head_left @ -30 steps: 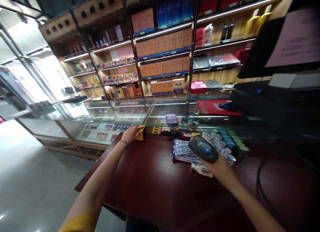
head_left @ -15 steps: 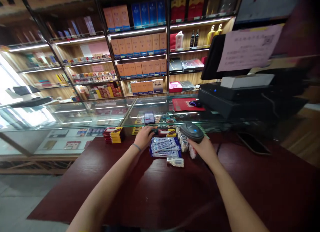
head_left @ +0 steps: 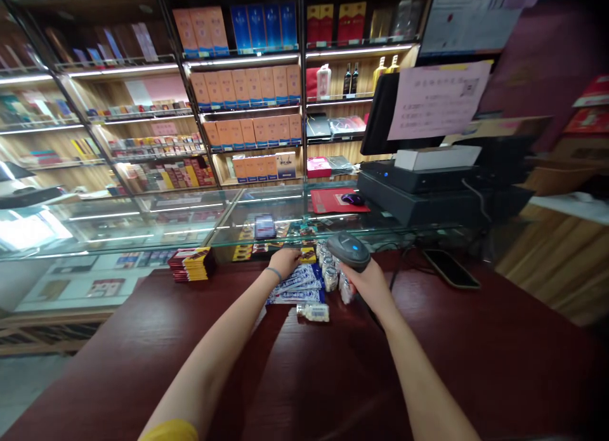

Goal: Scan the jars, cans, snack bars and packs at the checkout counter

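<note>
My right hand [head_left: 371,287] is wrapped around the handle of a dark barcode scanner [head_left: 349,250], whose top shows a blue light. Below the scanner head stand several small clear bottles with pale contents [head_left: 330,277]. My left hand [head_left: 284,263] is closed, fingers curled down behind the blue-and-white snack packets [head_left: 297,294]; whatever it grips is hidden. Close to its fingertips lies a yellow-and-dark-red packet [head_left: 308,255]. One more small bottle [head_left: 314,312] lies on its side in front, barcode label up. Further left sits a stack of red-and-yellow packets [head_left: 191,264].
A glass display counter [head_left: 228,238] runs behind the dark red tabletop [head_left: 304,377]. On the glass are a small device with a lit screen [head_left: 264,226] and a mouse [head_left: 353,199] on a red mat. A phone [head_left: 450,268] lies right, below a monitor [head_left: 380,114].
The view has swung to the right. My left hand has shifted right over the blue packets, its fingers now more curled. My right hand keeps the scanner above the bottles.
</note>
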`<state>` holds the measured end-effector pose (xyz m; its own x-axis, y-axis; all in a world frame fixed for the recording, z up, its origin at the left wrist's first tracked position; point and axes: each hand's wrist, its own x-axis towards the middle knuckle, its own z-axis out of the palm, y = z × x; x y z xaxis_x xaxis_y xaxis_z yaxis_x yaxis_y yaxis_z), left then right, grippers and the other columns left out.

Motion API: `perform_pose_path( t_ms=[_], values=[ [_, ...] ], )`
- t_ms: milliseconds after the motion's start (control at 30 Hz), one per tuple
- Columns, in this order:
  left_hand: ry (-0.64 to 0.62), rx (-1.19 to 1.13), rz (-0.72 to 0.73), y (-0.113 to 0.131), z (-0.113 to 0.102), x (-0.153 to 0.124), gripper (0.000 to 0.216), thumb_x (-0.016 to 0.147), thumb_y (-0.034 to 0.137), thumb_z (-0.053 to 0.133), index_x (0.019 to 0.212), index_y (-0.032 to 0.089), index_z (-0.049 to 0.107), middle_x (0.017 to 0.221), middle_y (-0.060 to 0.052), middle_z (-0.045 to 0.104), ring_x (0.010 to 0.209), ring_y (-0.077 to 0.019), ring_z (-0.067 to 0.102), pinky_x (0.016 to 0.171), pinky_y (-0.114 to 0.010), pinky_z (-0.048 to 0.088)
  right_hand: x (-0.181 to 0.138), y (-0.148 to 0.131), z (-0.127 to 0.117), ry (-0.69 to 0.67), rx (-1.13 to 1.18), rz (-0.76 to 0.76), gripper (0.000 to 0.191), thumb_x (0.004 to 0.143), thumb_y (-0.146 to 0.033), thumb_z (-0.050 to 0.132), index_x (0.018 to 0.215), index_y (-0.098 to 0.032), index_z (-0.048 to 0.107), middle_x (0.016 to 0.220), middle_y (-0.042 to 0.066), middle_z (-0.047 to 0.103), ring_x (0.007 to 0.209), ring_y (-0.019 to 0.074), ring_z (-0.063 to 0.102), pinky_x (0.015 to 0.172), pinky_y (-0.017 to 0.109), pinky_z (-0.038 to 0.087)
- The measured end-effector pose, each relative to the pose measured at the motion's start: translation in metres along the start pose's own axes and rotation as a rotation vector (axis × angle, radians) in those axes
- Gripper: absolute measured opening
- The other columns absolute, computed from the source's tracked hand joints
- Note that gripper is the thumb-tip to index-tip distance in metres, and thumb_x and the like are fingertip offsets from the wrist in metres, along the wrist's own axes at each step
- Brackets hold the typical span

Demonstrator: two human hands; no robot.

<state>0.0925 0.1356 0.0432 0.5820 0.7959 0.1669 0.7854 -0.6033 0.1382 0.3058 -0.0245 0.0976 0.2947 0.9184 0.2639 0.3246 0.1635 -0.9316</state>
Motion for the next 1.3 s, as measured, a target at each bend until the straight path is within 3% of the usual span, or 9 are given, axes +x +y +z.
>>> perform_pose_path(
  t_ms=[200,367,500,600,733,833,933,1100,1300],
  values=[
    [0.041,0.015,-0.005,0.005,-0.011,-0.005,0.020,0.096,0.024,0.050,0.106,0.021,0.067,0.101,-0.012,0.072,0.098,-0.0251,0.068,0.090,-0.035,0.050,0.000,0.001,0.001,-0.006,-0.041,-0.042,0.028,0.078,-0.044,0.065,0.096,-0.021,0.066,0.057,-0.001,0.066,0.041,0.0171,0.055,0.045,0.030,0.045],
    [0.443,-0.246,0.001,-0.003,-0.026,-0.029,0.015,0.093,0.022,0.056,0.104,0.023,0.066,0.095,-0.011,0.071,0.097,-0.0250,0.067,0.093,-0.035,0.048,-0.001,0.000,0.003,-0.012,-0.061,-0.065,0.032,0.078,-0.047,0.066,0.098,-0.021,0.066,0.054,-0.001,0.064,0.045,0.0187,0.058,0.047,0.029,0.046],
    [0.731,-0.528,-0.232,-0.016,-0.034,-0.066,0.021,0.098,0.031,0.048,0.108,0.023,0.065,0.098,-0.007,0.071,0.092,-0.0224,0.067,0.088,-0.033,0.049,-0.005,0.002,0.009,-0.058,-0.037,-0.011,0.029,0.079,-0.047,0.066,0.092,-0.022,0.064,0.046,-0.004,0.057,0.038,0.0178,0.052,0.042,0.030,0.043],
    [0.849,-0.907,-0.401,-0.030,-0.031,-0.096,0.025,0.096,0.039,0.051,0.102,0.020,0.064,0.095,-0.007,0.071,0.086,-0.0199,0.067,0.081,-0.032,0.052,-0.010,0.004,0.018,-0.062,-0.066,0.015,0.029,0.079,-0.048,0.066,0.091,-0.021,0.063,0.045,-0.004,0.056,0.037,0.0181,0.052,0.044,0.030,0.043],
    [0.842,-1.579,-0.529,-0.047,-0.014,-0.129,0.026,0.084,0.040,0.067,0.093,0.017,0.057,0.088,-0.004,0.070,0.076,-0.0163,0.068,0.076,-0.032,0.056,-0.019,0.006,0.037,-0.088,-0.134,-0.013,0.038,0.078,-0.047,0.066,0.104,-0.020,0.064,0.061,0.001,0.069,0.043,0.0190,0.058,0.053,0.033,0.050],
    [0.914,-1.860,-0.625,-0.053,0.000,-0.143,0.025,0.078,0.025,0.073,0.086,0.018,0.051,0.085,-0.003,0.070,0.078,-0.0143,0.070,0.084,-0.036,0.057,-0.030,0.005,0.056,-0.127,-0.096,-0.098,0.045,0.076,-0.045,0.067,0.113,-0.021,0.062,0.090,0.007,0.076,0.073,0.0247,0.071,0.070,0.036,0.056],
    [0.965,-1.951,-0.682,-0.056,0.007,-0.146,0.022,0.079,0.016,0.070,0.086,0.018,0.050,0.089,-0.003,0.071,0.084,-0.0141,0.072,0.091,-0.036,0.056,-0.045,0.003,0.073,-0.222,-0.110,-0.145,0.047,0.075,-0.039,0.067,0.118,-0.024,0.057,0.106,0.007,0.075,0.098,0.0267,0.071,0.084,0.036,0.054],
    [0.964,-1.956,-0.692,-0.058,0.013,-0.144,0.020,0.082,0.016,0.068,0.094,0.021,0.052,0.096,-0.003,0.072,0.090,-0.0141,0.072,0.097,-0.038,0.054,-0.059,0.004,0.086,-0.406,-0.197,-0.204,0.051,0.076,-0.035,0.064,0.125,-0.026,0.054,0.103,0.005,0.076,0.094,0.0268,0.073,0.080,0.035,0.055],
    [0.943,-1.915,-0.573,-0.057,0.016,-0.144,0.017,0.086,0.022,0.066,0.098,0.024,0.055,0.111,-0.007,0.071,0.110,-0.0196,0.068,0.103,-0.043,0.051,-0.057,0.016,0.090,-0.454,-0.281,-0.217,0.048,0.075,-0.032,0.063,0.122,-0.025,0.062,0.108,0.007,0.076,0.101,0.0306,0.072,0.081,0.037,0.056]
  ],
)
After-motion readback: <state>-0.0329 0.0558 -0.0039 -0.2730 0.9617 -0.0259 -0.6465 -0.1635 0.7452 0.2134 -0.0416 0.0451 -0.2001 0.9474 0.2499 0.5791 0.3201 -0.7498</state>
